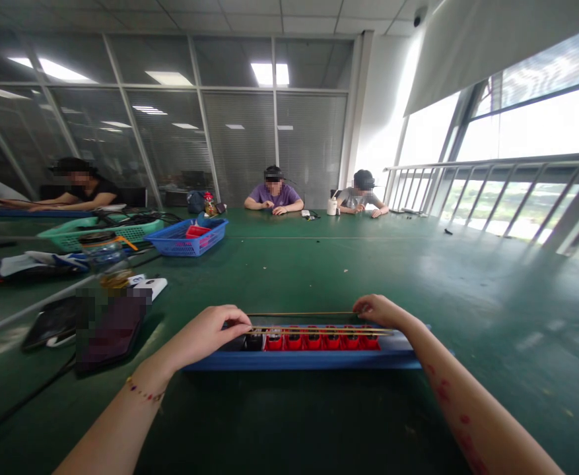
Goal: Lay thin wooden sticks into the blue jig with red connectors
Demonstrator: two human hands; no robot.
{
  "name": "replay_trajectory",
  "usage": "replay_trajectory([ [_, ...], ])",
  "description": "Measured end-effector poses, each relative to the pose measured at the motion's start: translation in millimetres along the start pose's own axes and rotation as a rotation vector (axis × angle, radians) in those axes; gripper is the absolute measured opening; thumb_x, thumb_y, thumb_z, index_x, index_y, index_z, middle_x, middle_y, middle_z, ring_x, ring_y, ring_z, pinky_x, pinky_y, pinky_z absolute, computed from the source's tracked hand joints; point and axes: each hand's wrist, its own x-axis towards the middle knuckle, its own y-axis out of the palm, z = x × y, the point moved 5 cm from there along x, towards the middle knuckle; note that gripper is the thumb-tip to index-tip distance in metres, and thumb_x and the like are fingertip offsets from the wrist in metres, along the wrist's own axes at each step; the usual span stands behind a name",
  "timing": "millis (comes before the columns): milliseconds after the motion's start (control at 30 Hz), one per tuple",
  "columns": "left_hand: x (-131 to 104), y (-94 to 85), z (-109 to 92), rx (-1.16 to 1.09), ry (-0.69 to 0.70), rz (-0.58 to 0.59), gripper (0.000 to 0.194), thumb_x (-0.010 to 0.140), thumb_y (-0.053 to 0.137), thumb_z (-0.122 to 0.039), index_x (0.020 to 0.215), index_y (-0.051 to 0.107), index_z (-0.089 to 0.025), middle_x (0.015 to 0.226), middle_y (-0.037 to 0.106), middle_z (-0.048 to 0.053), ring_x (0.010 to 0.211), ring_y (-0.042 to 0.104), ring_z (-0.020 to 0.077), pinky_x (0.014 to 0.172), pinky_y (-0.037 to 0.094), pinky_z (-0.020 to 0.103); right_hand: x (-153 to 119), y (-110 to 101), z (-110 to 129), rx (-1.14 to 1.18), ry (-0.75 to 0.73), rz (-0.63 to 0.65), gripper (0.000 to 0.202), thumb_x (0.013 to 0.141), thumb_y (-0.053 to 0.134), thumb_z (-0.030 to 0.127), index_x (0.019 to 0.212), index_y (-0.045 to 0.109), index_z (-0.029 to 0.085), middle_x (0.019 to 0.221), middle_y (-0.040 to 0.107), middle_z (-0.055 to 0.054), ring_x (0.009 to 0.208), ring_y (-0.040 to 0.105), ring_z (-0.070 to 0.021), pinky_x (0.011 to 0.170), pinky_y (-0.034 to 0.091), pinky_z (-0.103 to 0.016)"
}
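A long blue tray [304, 361] lies crosswise in front of me, holding a row of red cups [312, 341] and one black cup [253, 342] at the left end. Several thin yellowish sticks [319, 332] stretch lengthwise over the cups. My left hand [220, 330] is closed at the left ends of these sticks, thumb and fingers together. Beyond the tray's far edge, a single thin stick [302, 313] runs between my hands. Its right end is pinched in the fingertips of my right hand [379, 310]; its left end passes behind my left hand.
Left on the green table [279, 277] are a dark phone-like item [115, 326], a glass jar [105, 258], a blue basket [190, 239] and a green basket [76, 234]. Cables run along the left. Several people sit at the far side, one in a purple shirt [274, 196].
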Motion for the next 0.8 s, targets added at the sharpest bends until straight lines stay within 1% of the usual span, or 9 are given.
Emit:
replay_trajectory([
  [100, 0, -2.5, -3, 0.062, 0.061, -0.036, 0.025, 0.079, 0.046, -0.041, 0.077, 0.065, -0.025, 0.085, 0.063, -0.001, 0.080, 0.055, 0.0166, 0.072, 0.039, 0.023, -1, 1, -1, 0.010, -0.022, -0.004, 0.031, 0.067, 0.053, 0.017, 0.095, 0.065, 0.021, 0.093, 0.066, -0.003, 0.081, 0.059, -0.0171, 0.072, 0.046, -0.025],
  [167, 0, -6.3, -5, 0.121, 0.091, -0.084, 0.025, 0.078, 0.047, -0.042, 0.077, 0.066, -0.025, 0.086, 0.062, 0.000, 0.083, 0.053, 0.0173, 0.076, 0.038, 0.024, -2, 1, 0, 0.033, -0.029, 0.002, 0.033, 0.068, 0.053, 0.016, 0.099, 0.064, 0.019, 0.095, 0.066, -0.004, 0.083, 0.059, -0.0171, 0.073, 0.046, -0.025],
  [267, -1, -12.9, -9, 0.179, 0.106, -0.178, 0.027, 0.078, 0.047, -0.044, 0.079, 0.067, -0.025, 0.086, 0.062, 0.001, 0.086, 0.051, 0.0185, 0.079, 0.038, 0.026, -4, 0, 3, 0.025, -0.020, 0.002, 0.032, 0.068, 0.053, 0.016, 0.097, 0.065, 0.019, 0.094, 0.066, -0.005, 0.082, 0.059, -0.0177, 0.073, 0.046, -0.026],
  [400, -4, -19.4, -15, 0.187, 0.133, -0.296, 0.031, 0.081, 0.043, -0.045, 0.083, 0.066, -0.025, 0.087, 0.061, 0.002, 0.085, 0.052, 0.0179, 0.079, 0.038, 0.025, -6, -5, 7, -0.003, 0.012, -0.047, 0.029, 0.069, 0.053, 0.018, 0.094, 0.066, 0.019, 0.090, 0.067, -0.005, 0.081, 0.060, -0.0182, 0.072, 0.046, -0.026],
  [467, -5, -22.6, -15, 0.200, 0.125, -0.354, 0.031, 0.081, 0.042, -0.045, 0.084, 0.066, -0.024, 0.089, 0.061, 0.002, 0.086, 0.052, 0.0182, 0.080, 0.038, 0.025, -7, -7, 6, -0.016, 0.038, -0.081, 0.027, 0.069, 0.052, 0.018, 0.093, 0.066, 0.018, 0.091, 0.067, -0.005, 0.082, 0.060, -0.0189, 0.073, 0.045, -0.026],
  [533, -5, -25.0, -10, 0.213, 0.094, -0.383, 0.032, 0.081, 0.042, -0.045, 0.084, 0.065, -0.024, 0.091, 0.061, 0.002, 0.087, 0.053, 0.0187, 0.080, 0.038, 0.025, -8, -7, 4, -0.013, 0.042, -0.103, 0.027, 0.069, 0.052, 0.018, 0.093, 0.066, 0.018, 0.094, 0.066, -0.005, 0.084, 0.059, -0.0190, 0.075, 0.045, -0.025],
  [667, 0, -25.4, 7, 0.245, 0.070, -0.339, 0.031, 0.081, 0.041, -0.044, 0.084, 0.065, -0.024, 0.091, 0.061, 0.002, 0.085, 0.054, 0.0184, 0.078, 0.038, 0.025, -7, -5, -3, -0.005, 0.047, -0.112, 0.032, 0.069, 0.047, 0.012, 0.095, 0.066, 0.019, 0.095, 0.066, -0.003, 0.085, 0.060, -0.0173, 0.076, 0.045, -0.024],
  [733, 5, -23.3, 15, 0.269, 0.068, -0.283, 0.029, 0.080, 0.043, -0.042, 0.083, 0.065, -0.025, 0.090, 0.061, 0.002, 0.083, 0.054, 0.0181, 0.076, 0.038, 0.025, -7, -6, -5, -0.031, 0.055, -0.147, 0.036, 0.069, 0.043, 0.009, 0.096, 0.065, 0.020, 0.095, 0.066, -0.002, 0.087, 0.059, -0.0171, 0.079, 0.044, -0.024],
  [800, 11, -19.5, 22, 0.281, 0.058, -0.206, 0.026, 0.080, 0.044, -0.039, 0.081, 0.066, -0.025, 0.087, 0.062, 0.001, 0.079, 0.055, 0.0174, 0.072, 0.038, 0.024, -7, -5, -5, -0.043, 0.049, -0.155, 0.040, 0.068, 0.042, 0.007, 0.097, 0.064, 0.020, 0.096, 0.066, -0.002, 0.088, 0.059, -0.0167, 0.079, 0.044, -0.023],
])
